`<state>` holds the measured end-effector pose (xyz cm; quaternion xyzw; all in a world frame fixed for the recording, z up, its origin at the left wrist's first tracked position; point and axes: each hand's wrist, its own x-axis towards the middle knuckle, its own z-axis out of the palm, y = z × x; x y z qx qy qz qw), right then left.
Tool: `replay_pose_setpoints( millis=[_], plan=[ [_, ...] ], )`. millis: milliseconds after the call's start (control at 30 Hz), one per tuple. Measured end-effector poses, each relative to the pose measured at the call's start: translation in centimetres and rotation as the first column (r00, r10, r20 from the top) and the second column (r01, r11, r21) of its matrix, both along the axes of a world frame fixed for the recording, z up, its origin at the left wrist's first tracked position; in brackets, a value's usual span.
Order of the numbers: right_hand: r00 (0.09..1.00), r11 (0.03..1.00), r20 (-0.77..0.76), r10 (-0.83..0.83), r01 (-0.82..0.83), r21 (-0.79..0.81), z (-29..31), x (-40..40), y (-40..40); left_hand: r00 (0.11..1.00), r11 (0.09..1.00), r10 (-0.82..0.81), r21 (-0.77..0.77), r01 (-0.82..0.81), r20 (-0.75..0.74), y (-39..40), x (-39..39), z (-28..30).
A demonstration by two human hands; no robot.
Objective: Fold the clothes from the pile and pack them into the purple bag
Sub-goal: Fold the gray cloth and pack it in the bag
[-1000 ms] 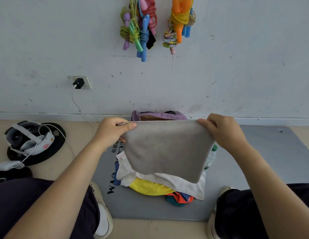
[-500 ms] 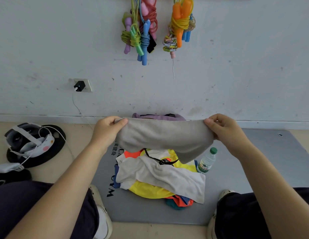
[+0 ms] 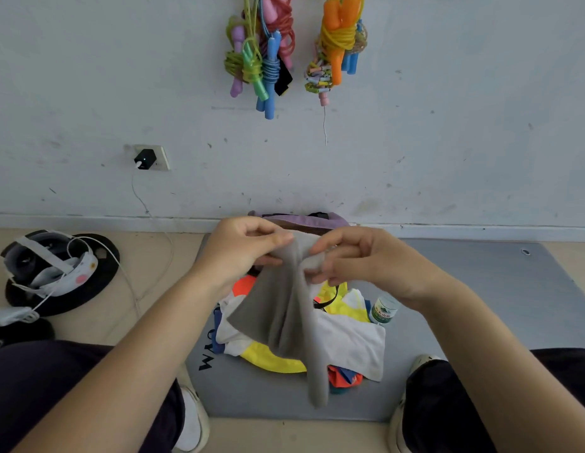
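Head view: the left hand [image 3: 242,253] and right hand [image 3: 359,263], nearly touching, both pinch the top of a grey cloth [image 3: 284,318] hanging below them over the clothes pile [image 3: 350,341]. The purple bag [image 3: 304,220] sits just beyond the knuckles.

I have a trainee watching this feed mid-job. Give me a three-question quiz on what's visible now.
1. True or false: both hands hold the grey cloth.
2. Where is the purple bag? A) by the wall behind the hands B) on the person's lap
3. What stands right of the clothes pile?

Key: 1. True; left hand and right hand pinch its top together. 2. A. 3. A plastic bottle.
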<state>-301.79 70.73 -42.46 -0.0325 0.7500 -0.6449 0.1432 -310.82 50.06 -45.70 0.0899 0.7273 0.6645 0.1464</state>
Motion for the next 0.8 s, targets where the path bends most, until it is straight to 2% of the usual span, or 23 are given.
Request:
replay_pose_setpoints(
  millis=[67,200,300,400,567,633,700,800],
  plan=[
    [0.999,1.0,-0.042,0.009,-0.009,0.009,0.0,0.0,-0.5,0.996,0.995,-0.077,0.066,0.075,0.041,0.5,0.8,0.5],
    [0.967,0.977,-0.208,-0.149,0.177,0.118,-0.2,0.1,-1.3,0.983,0.979,-0.17,0.127,0.159,0.076,0.9,1.9,1.1],
    [0.881,0.896,-0.434,-0.19,0.336,0.29,-0.4,0.1,-1.6,0.979,0.971,-0.19,0.161,0.175,0.081,1.2,2.5,1.6],
    [0.774,0.823,-0.615,-0.151,0.443,0.355,-0.2,0.2,-2.0,0.98,0.969,-0.182,0.187,0.165,0.081,1.5,2.7,1.7],
    [0.698,0.774,-0.7,-0.151,0.523,0.356,0.1,0.4,-2.3,0.977,0.953,-0.201,0.243,0.179,0.069,1.8,3.2,2.1],
    [0.66,0.75,-0.735,-0.156,0.564,0.347,0.2,0.4,-2.1,0.976,0.962,-0.219,0.17,0.216,-0.004,1.6,3.3,2.3],
    [0.673,0.75,-0.732,-0.109,0.539,0.383,0.4,0.3,-1.5,0.977,0.971,-0.204,0.109,0.211,-0.066,1.4,3.3,2.4],
    [0.848,0.733,-0.529,-0.006,0.364,0.575,0.7,-0.1,0.7,0.978,0.966,-0.175,0.174,0.193,-0.11,0.8,2.7,2.8]
  ],
)
